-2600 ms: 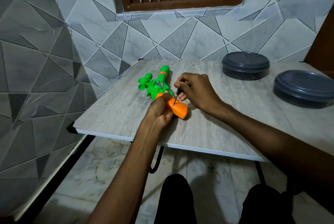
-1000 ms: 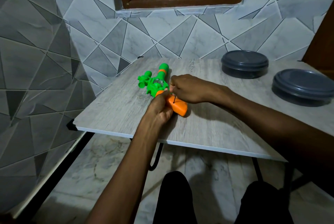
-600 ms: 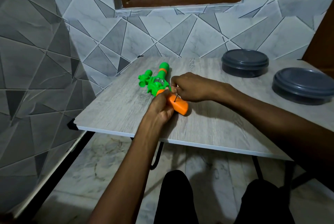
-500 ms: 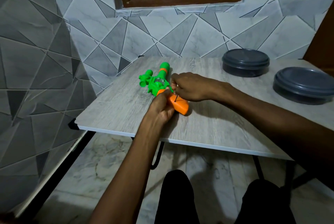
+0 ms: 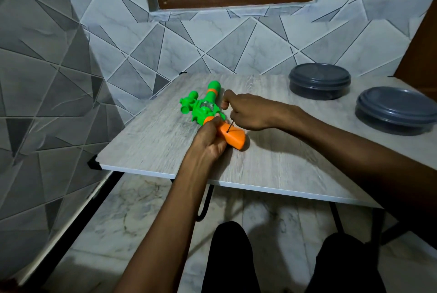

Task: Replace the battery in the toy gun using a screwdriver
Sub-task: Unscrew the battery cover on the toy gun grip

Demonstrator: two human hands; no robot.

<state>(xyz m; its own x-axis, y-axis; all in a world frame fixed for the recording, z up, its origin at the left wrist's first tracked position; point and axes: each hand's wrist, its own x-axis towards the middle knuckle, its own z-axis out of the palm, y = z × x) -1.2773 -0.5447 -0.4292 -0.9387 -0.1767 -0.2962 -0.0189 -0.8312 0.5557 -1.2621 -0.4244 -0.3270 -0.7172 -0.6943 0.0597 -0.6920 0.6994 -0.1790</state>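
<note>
A green toy gun (image 5: 203, 109) with an orange grip (image 5: 233, 137) lies on the grey wood-grain table (image 5: 153, 141), barrel pointing away from me. My left hand (image 5: 209, 140) grips the orange grip from the left side. My right hand (image 5: 248, 111) is curled around a small screwdriver (image 5: 229, 126); only its thin metal shaft shows below the fist. The shaft's tip stands on the top face of the orange grip. The screwdriver's handle is hidden inside my fist.
Two dark grey lidded round containers stand on the table, one at the back right (image 5: 319, 81) and one at the far right (image 5: 397, 110). Tiled walls close the left and back. The table's front edge (image 5: 236, 184) runs above my knees.
My right hand has turned from upright over the grip to lying flatter with the wrist lowered, the screwdriver tip staying on the orange grip. The left hand and the toy have held still.
</note>
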